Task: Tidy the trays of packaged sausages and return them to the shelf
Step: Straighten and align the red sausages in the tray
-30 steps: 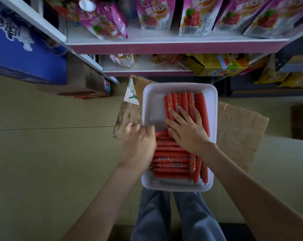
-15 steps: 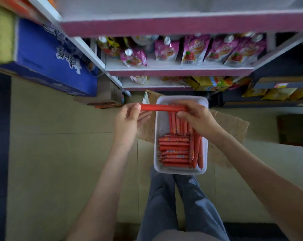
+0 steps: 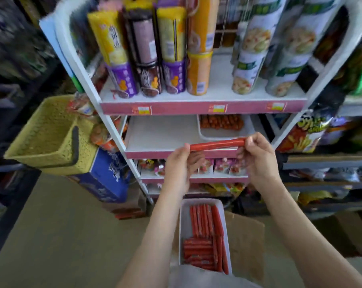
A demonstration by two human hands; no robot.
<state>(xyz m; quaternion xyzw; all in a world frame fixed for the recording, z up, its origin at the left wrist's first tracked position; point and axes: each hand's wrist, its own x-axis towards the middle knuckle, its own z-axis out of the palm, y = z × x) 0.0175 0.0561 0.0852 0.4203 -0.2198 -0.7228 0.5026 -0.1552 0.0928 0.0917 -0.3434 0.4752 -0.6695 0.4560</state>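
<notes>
Lifted from the floor tray [image 3: 184, 223] up to the shelf [image 3: 161, 134] now. Pinching one sausage [image 3: 217, 144] by its ends, left grip [image 3: 181, 169] and right grip [image 3: 259, 161]. Maybe bound for the shelf tray [image 3: 217, 136].

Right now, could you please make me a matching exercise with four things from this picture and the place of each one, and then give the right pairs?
Things
1. loose sausage
2. lower tray
3. upper tray
4. basket

Places
A. on the white shelf, at its right side
B. left of the shelf unit
C. held at its ends by the left hand and the right hand
D. on the cardboard on the floor

Pairs: 1-C, 2-D, 3-A, 4-B
</notes>
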